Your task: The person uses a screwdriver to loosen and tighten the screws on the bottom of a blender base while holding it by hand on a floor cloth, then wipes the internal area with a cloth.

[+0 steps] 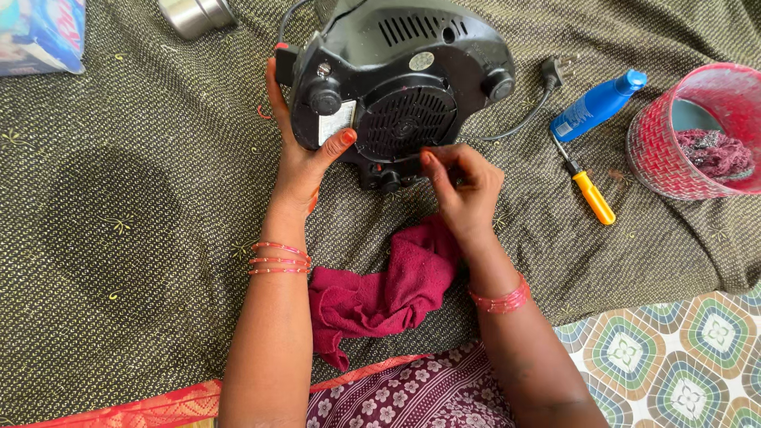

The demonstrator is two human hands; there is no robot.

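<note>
A black appliance base (pixel 404 87) lies tipped on a dark patterned cloth (pixel 135 214), its underside with round vent grille and rubber feet facing me. My left hand (pixel 297 154) grips its left edge, thumb pressed on the white label. My right hand (pixel 464 186) has its fingertips pinched together at the lower rim of the grille; whether something small sits between them is hidden. A maroon rag (pixel 388 289) lies bunched below my right wrist.
A yellow-handled screwdriver (pixel 588 190), a blue bottle (pixel 596 105) and the appliance's plug (pixel 552 73) lie to the right. A red mesh basket (pixel 682 131) holds cloth at far right. A steel container (pixel 194 14) and a packet (pixel 40 33) sit at the top left.
</note>
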